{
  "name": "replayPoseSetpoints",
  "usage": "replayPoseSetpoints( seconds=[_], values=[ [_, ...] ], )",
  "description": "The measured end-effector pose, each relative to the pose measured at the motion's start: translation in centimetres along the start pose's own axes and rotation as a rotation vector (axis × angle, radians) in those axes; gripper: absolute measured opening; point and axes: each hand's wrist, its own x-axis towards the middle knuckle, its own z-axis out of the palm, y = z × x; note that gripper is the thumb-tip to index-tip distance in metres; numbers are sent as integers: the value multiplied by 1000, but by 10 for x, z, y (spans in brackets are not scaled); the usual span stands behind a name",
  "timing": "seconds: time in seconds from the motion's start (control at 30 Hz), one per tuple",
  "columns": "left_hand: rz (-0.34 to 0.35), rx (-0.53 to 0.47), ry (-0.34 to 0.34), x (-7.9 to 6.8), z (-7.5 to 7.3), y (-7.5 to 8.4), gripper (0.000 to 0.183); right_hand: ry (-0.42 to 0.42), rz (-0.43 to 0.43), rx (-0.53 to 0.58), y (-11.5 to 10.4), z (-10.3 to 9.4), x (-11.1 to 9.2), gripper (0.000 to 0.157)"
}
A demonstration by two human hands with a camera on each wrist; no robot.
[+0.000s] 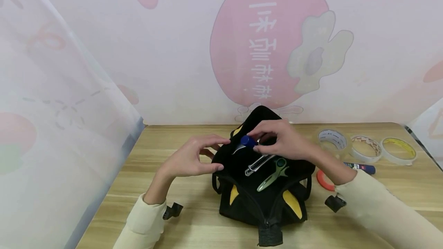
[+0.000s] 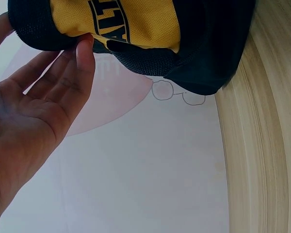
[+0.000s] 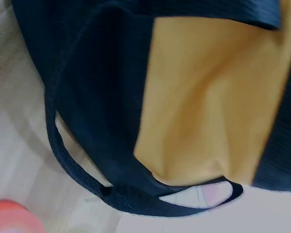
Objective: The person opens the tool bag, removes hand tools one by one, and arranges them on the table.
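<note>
Left hand (image 1: 194, 156) sits at 9 to 10 o'clock of the black bag (image 1: 256, 199), holding its rim, thumb on the mouth side, fingers round the outside; in its wrist view I get the thumb cropped at the frame edge and the yellow panel (image 2: 150, 24) lettering cut off, only "ALT" plain to me.

Bag stands unzipped on the wooden bench (image 1: 187, 210), mouth up; dark lining swallows most of the inside, so I can't count what's in there. At 11 o'clock in the mouth a pale sliver (image 1: 238, 149) shows, mostly hidden, can't tell what. Just beside it, a blue cylinder (image 1: 247, 141), end-on to me, far end behind fingers. Right hand (image 1: 282, 139) comes in from 2 o'clock, fingers narrow, pinching that cylinder over the opening. Mid-mouth: utility knife (image 1: 257, 165), blade end toward 8 o'clock. Green scissors (image 1: 275, 173) at 5 o'clock, tips at their 7 o'clock end.

Right of the bag, at 3 o'clock: red ring (image 1: 322, 180), partly under the right forearm, and cropped and blurry in the right wrist view. Three clear tape rolls (image 1: 366, 140) line up between 2 and 3. Dark blue tube (image 1: 367, 169) at 3, near end behind the wrist, print unreadable to me.
</note>
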Motion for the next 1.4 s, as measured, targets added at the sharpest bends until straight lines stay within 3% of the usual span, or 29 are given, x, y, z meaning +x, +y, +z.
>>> replayPoseSetpoints(
  seconds=[0.43, 0.77, 1.03, 1.4],
  values=[
    [8, -3, 1, 0, 1, 0, 63, 85, -63, -54, -18, -34, -22, 39],
    [9, 8, 11, -1, 0, 0, 63, 162, -59, -197, -25, -57, -48, 43],
    [8, 10, 16, -1, 0, 0, 63, 167, -75, -275, -23, -75, -74, 53],
    [10, 8, 13, -2, -1, -1, 62, 148, 35, -302, -11, -85, -118, 52]
  ],
)
